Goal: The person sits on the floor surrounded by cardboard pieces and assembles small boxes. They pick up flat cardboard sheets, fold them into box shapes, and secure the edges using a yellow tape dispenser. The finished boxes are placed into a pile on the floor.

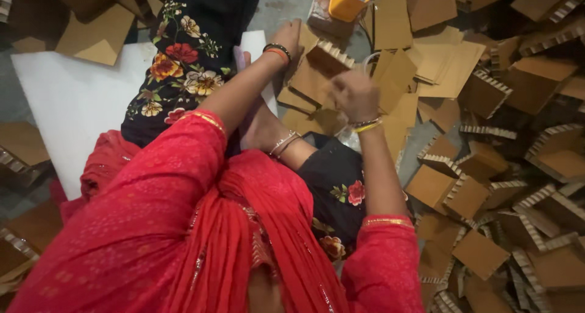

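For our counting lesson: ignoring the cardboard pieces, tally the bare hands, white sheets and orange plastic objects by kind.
Bare hands: 2 (left hand, right hand)
Large flat white sheet: 1
Orange plastic object: 1
Total: 4

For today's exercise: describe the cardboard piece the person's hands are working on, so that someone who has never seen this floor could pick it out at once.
Start at the white sheet on the floor, then move right past the flowered black cloth to the left hand. The cardboard piece lies between that hand and the right hand. Unlike the flat squares around it, it has one toothed edge folded up and hands on both sides.
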